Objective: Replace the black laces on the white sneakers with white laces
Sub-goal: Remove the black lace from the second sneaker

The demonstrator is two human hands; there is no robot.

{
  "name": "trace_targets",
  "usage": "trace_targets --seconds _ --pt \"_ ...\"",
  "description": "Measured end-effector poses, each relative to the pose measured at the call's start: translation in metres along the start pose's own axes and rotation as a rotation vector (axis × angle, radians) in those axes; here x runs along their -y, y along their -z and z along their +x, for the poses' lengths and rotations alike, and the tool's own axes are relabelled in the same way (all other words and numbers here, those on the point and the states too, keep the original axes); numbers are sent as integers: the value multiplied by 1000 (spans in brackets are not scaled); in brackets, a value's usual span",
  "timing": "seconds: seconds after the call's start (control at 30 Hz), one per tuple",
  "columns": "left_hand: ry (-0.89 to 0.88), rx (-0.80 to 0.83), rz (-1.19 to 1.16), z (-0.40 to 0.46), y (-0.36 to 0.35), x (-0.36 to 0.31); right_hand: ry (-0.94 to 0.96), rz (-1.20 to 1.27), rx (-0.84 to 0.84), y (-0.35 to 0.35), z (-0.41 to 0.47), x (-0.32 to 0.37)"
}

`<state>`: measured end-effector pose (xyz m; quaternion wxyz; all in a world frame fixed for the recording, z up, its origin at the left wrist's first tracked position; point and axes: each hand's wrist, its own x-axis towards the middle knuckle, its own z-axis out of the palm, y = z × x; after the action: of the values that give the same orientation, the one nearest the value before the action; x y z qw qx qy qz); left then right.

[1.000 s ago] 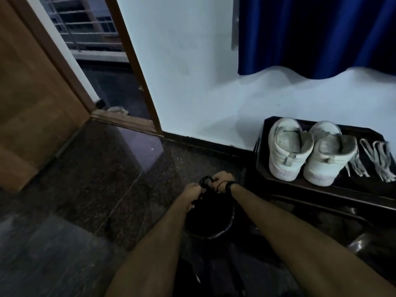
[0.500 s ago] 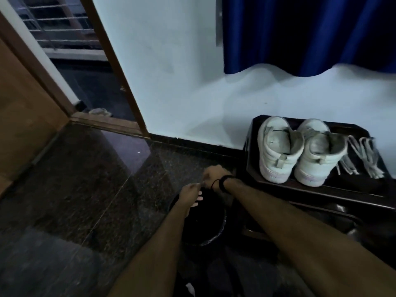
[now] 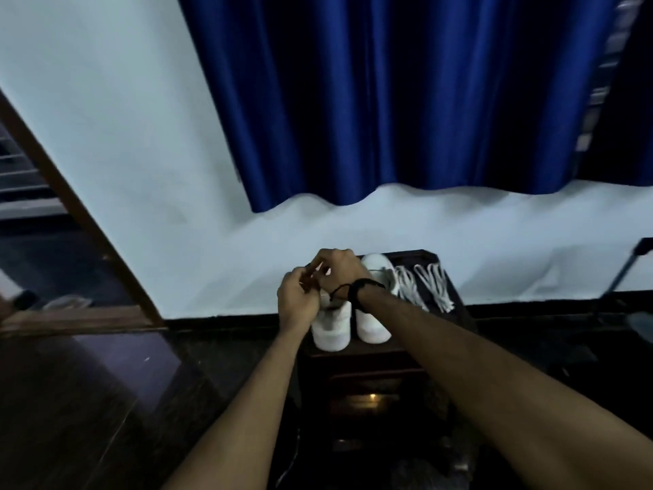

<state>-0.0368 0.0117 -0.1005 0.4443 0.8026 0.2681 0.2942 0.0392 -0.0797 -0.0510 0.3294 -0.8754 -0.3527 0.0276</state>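
Both hands are raised together over the sneakers, fingers curled and meeting: the left hand (image 3: 296, 302) has its fingertips bunched against those of the right hand (image 3: 335, 272), and whether anything is pinched between them I cannot tell, since that spot is blurred. A dark cord band (image 3: 357, 290) circles the right wrist. Two white sneakers (image 3: 371, 323) stand side by side on a dark low stand (image 3: 459, 305) against the white wall (image 3: 141, 136), heels toward its near edge; the left one is partly hidden behind the left hand. White laces (image 3: 427, 282) lie loose on the stand's right part, just beside the right sneaker. A blue curtain (image 3: 388, 100) hangs above, its hem clear of the stand. Dark polished floor (image 3: 106, 401) lies to the left
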Motion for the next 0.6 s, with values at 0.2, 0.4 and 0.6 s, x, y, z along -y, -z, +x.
trace_targets --seconds 0.2,0.4,0.6 --pt "-318 96 242 -17 -59 -56 -268 30 -249 55 -31 -84" --pt "-518 334 811 -42 -98 -45 -457 -122 -158 52 -55 -147" --pt "-411 220 929 -56 -112 -54 -382 -230 16 29 -49 -160"
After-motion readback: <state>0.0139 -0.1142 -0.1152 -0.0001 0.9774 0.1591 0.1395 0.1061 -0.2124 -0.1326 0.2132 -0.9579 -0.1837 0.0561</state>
